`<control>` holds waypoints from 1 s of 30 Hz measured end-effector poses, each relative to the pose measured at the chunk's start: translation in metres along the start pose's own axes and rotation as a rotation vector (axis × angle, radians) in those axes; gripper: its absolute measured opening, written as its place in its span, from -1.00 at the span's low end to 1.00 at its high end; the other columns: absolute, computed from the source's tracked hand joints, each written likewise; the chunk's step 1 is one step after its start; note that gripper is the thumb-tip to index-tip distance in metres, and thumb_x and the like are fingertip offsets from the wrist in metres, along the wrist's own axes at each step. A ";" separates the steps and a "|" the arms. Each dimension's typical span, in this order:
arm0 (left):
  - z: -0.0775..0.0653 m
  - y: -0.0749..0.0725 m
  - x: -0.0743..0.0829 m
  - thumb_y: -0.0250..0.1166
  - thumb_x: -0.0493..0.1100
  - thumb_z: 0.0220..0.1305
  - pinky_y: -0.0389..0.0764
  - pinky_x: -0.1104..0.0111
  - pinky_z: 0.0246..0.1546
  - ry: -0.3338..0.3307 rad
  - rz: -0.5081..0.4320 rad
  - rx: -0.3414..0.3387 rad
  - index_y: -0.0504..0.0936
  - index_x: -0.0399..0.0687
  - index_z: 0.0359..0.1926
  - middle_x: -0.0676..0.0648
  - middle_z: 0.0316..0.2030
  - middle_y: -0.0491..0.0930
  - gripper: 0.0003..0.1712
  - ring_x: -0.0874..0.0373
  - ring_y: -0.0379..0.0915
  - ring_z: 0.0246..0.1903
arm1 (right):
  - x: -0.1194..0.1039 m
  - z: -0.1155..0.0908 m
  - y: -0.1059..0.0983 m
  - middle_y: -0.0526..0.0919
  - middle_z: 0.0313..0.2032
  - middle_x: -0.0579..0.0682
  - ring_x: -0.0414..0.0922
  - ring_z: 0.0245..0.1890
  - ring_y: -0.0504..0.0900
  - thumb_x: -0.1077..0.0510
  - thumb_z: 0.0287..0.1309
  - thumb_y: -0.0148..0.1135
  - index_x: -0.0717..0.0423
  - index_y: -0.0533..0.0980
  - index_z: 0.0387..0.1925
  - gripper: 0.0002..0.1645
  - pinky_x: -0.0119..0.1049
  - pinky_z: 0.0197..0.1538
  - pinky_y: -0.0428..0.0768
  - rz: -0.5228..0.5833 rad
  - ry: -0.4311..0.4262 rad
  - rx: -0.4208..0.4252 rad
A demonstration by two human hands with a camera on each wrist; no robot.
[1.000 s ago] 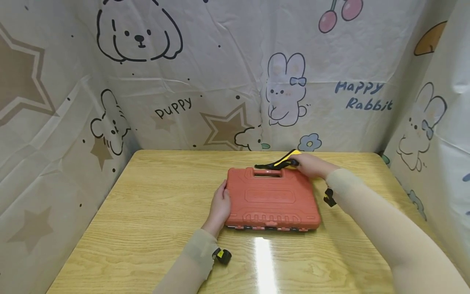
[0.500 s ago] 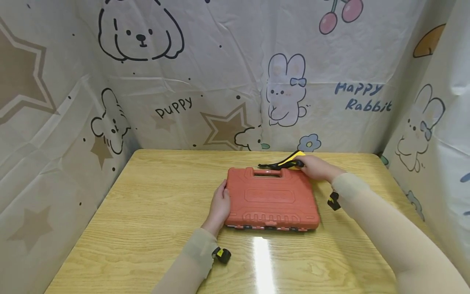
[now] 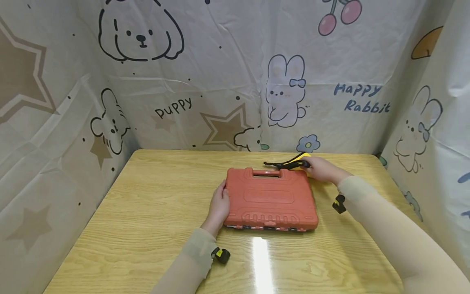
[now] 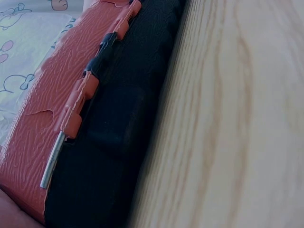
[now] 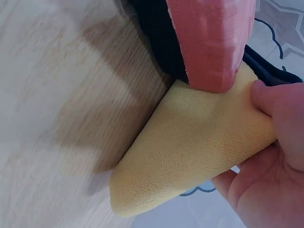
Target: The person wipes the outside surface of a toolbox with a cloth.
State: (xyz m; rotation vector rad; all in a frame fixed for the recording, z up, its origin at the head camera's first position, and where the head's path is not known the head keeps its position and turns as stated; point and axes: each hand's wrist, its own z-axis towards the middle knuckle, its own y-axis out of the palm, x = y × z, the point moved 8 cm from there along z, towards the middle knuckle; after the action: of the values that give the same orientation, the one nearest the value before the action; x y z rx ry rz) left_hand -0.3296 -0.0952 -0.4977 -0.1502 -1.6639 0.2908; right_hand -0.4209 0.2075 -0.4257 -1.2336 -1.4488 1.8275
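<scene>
A closed red tool case point(image 3: 269, 198) with a black base point(image 4: 114, 123) lies flat on the table, its carry handle toward the back. My left hand point(image 3: 219, 204) holds the case's left side, thumb along the lid's edge; its other fingers are mostly hidden. At the case's back right corner, my right hand point(image 3: 321, 168) pinches a yellow cleaning cloth point(image 5: 190, 142) with black trim. The cloth is folded over and runs behind the case, touching its corner in the right wrist view.
The wooden table point(image 3: 154, 204) extends around the case. A printed cloth backdrop point(image 3: 205, 81) stands along its back and sides. Small black wrist cameras point(image 3: 222, 255) sit on both forearms.
My right hand has slid a little to the right with the cleaning cloth along the back of the case. My left hand and the case stay almost where they were.
</scene>
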 end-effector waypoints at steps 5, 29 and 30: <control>0.000 0.000 0.000 -0.26 -0.18 0.51 0.04 -0.07 0.40 0.003 0.000 -0.003 0.07 -0.18 0.45 -0.29 0.44 0.08 -0.45 -0.13 -0.09 0.38 | 0.005 -0.008 -0.001 0.66 -0.19 0.33 0.19 -0.12 0.58 0.25 0.29 0.07 0.33 0.51 -0.05 -0.74 0.23 0.02 0.53 0.002 0.023 0.049; 0.001 0.001 0.001 -0.27 -0.18 0.51 0.04 -0.06 0.40 -0.002 0.001 -0.001 0.07 -0.17 0.45 -0.27 0.44 0.08 -0.45 -0.11 -0.09 0.39 | 0.023 -0.035 0.015 0.61 -0.11 0.44 0.16 -0.18 0.55 0.14 0.38 -0.05 0.42 0.43 0.00 -0.61 0.19 -0.07 0.57 0.122 0.286 0.148; 0.000 0.001 0.001 -0.27 -0.18 0.51 0.04 -0.07 0.40 -0.001 0.000 -0.003 0.07 -0.18 0.46 -0.27 0.44 0.08 -0.45 -0.11 -0.09 0.39 | 0.023 -0.037 0.015 0.61 -0.11 0.45 0.15 -0.20 0.55 0.13 0.39 -0.07 0.43 0.43 -0.01 -0.59 0.18 -0.09 0.57 0.128 0.292 0.147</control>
State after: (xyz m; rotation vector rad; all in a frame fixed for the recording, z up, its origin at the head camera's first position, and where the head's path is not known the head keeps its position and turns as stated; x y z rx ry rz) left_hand -0.3303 -0.0935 -0.4971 -0.1527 -1.6657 0.2883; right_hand -0.3970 0.2391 -0.4486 -1.4749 -1.0809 1.7136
